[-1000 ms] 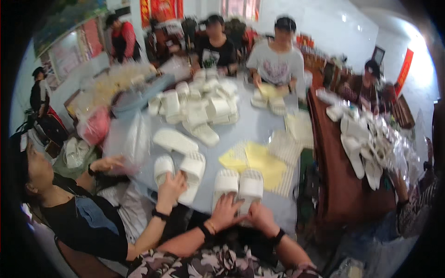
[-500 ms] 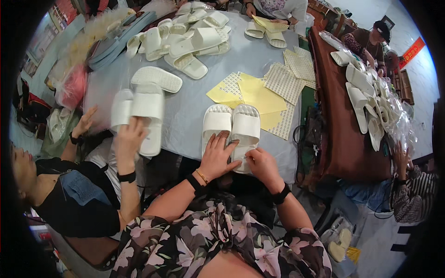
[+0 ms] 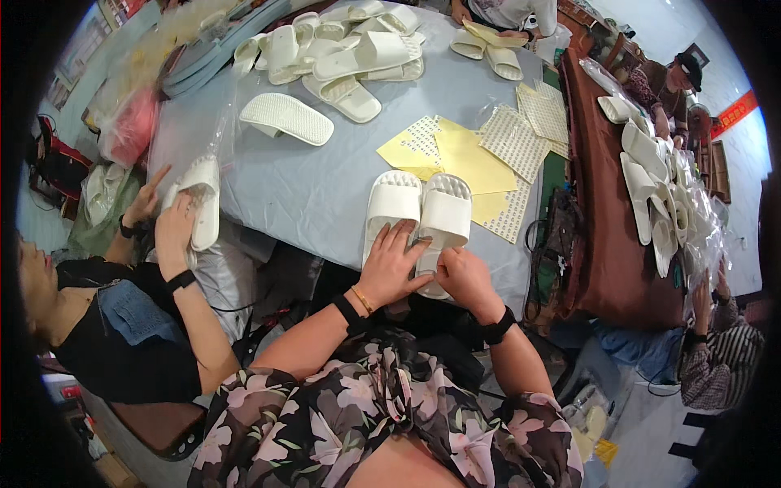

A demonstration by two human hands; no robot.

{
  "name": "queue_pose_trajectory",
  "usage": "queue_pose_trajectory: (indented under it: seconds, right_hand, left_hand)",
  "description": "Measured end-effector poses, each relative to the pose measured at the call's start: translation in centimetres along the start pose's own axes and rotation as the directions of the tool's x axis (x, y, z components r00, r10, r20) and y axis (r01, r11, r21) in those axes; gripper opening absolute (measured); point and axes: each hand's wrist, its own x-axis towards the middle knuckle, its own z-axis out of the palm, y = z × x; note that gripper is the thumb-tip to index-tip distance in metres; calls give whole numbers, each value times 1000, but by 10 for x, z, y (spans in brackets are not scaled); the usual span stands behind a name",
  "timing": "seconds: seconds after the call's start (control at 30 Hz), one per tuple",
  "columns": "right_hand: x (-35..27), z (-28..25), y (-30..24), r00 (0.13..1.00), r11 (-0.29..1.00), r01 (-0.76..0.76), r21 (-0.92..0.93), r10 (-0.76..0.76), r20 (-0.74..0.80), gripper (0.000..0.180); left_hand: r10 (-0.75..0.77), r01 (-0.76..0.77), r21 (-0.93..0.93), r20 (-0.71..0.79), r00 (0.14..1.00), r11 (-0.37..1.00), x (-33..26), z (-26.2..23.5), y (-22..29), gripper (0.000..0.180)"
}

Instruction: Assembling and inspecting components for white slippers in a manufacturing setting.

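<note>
A pair of white slide slippers lies side by side at the table edge before me, a left slipper [image 3: 394,207] and a right slipper [image 3: 449,207], toes pointing away. My left hand [image 3: 392,264] rests over them with its fingers spread, fingertips on the left slipper's strap and near the right one's opening. Over the heel part of the right slipper, my right hand [image 3: 464,281] is closed with fingers curled in; whatever they hold, if anything, is hidden. Just beyond the slippers are yellow backing sheets [image 3: 468,163] and sheets of small stickers [image 3: 514,142].
A heap of white slippers [image 3: 358,61] covers the far table, with one slipper sole up [image 3: 286,119] nearer. At left a co-worker holds a slipper [image 3: 207,203] beside a clear plastic bag [image 3: 191,130]. More slippers [image 3: 651,175] lie on a brown surface at right.
The co-worker at left has drawn white slippers away from the table toward the clear bag. My hands stay at the same pair; the right fingers look more curled. The whole view has shifted slightly.
</note>
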Motion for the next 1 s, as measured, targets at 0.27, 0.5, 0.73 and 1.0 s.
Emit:
queue_pose_trajectory:
  seconds: [0.27,0.5,0.73,1.0]
  right_hand:
    - [-5,-1,5,993,994,111,-7,-111,-41,13]
    - [-14,-7,8,990,934,12,356,40,-138,11]
    - [-16,-8,-5,983,989,100,108,-82,-163,7]
    - [-9,-15,-5,989,908,-126,399,146,-19,5]
  left_hand:
    - [-6,6,-11,2,1000,1000,0,0,-2,63]
    - [8,-8,-6,-4,1000,1000,-1,0,-4,65]
    - [5,-5,3,-5,1000,1000,-2,0,-5,64]
    - [-13,13,-7,7,1000,1000,-2,2,-6,65]
